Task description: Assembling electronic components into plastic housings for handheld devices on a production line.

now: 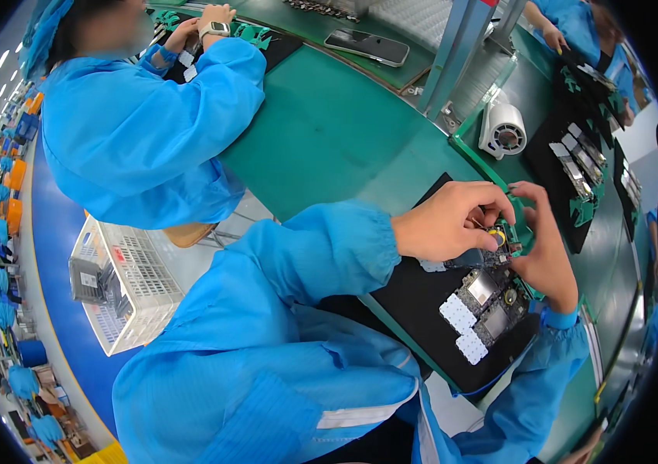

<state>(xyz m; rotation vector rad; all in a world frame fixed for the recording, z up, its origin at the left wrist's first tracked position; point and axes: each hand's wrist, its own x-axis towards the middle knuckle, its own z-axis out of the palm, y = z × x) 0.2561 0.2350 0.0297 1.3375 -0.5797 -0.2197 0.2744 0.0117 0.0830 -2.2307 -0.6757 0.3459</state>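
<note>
Left grip (446, 222): thumb and fingers bent together over the top left of the board (489, 254), touching it. Tips overlap the parts there; can't tell if they're clamped on anything. Right grip (547, 259): grasping the board from the right, thumb at the lower right edge, fingers curled round the upper side by a green frame piece (527, 237).

Board sits between both hands, above the upper part of the black mat (404, 295); can't tell if its underside touches the mat. Yellow round part (497, 237) on it, just beside the left fingertips.

Just below, on the mat: two more boards, one with a silver shield (482, 288), one with a grey shield (493, 320). White dotted pieces (458, 315) at their left ends.

Mat lies on the green counter (329, 131). Beyond the hands: white fan (504, 130), near the foot of a grey post (452, 62). Phone (367, 48) at the far side. To the right, a second black mat (551, 151) carries a row of boards (576, 166) with green frame bits.

Left: co-worker (143, 139) in blue, both hands at small parts on the counter. White crate (151, 282) on the floor behind, grey items inside.
</note>
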